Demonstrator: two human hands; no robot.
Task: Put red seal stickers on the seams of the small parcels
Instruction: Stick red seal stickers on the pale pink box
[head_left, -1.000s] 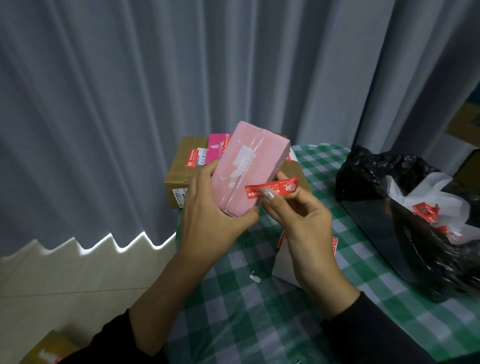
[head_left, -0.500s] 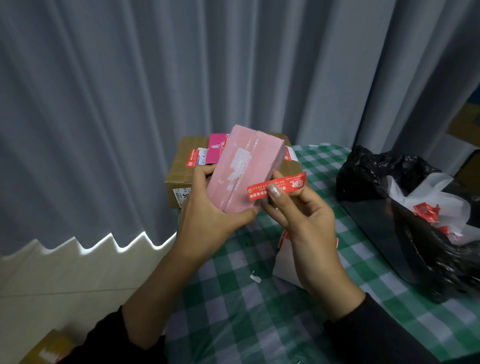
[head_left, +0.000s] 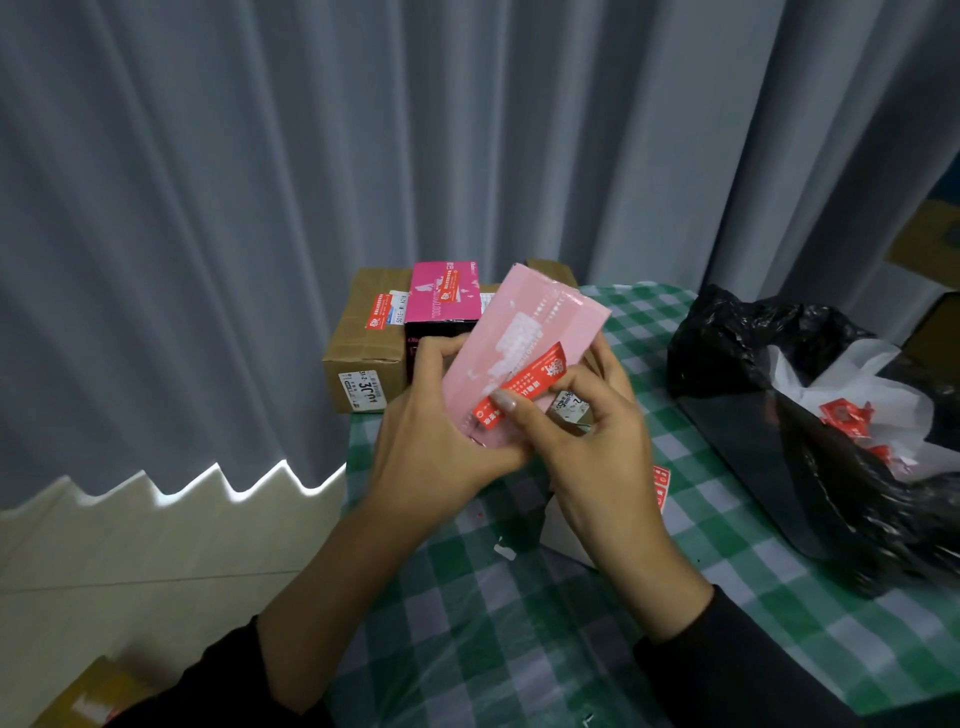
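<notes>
Grey curtains (head_left: 260, 208) back the green checked table (head_left: 519, 623), above which our left hand (head_left: 431, 441) grips the tilted pink parcel (head_left: 524, 327). Our right hand (head_left: 587, 436) pinches the red seal sticker (head_left: 527, 382) against the parcel's face, thumb on top, fingers curled behind.

Sideways "501E-M" on white label (head_left: 399, 310) atop brown carton (head_left: 361, 345); red seal sticker (head_left: 522, 387) print unreadable.

Parcel (head_left: 540, 322) above table (head_left: 519, 649), cardboard box (head_left: 358, 353) behind, bag (head_left: 779, 415) at right

2 hands (head_left: 436, 452) (head_left: 592, 447), 1 pale pink parcel (head_left: 524, 332), 1 magenta box (head_left: 441, 293), 1 black bag (head_left: 753, 364)
</notes>
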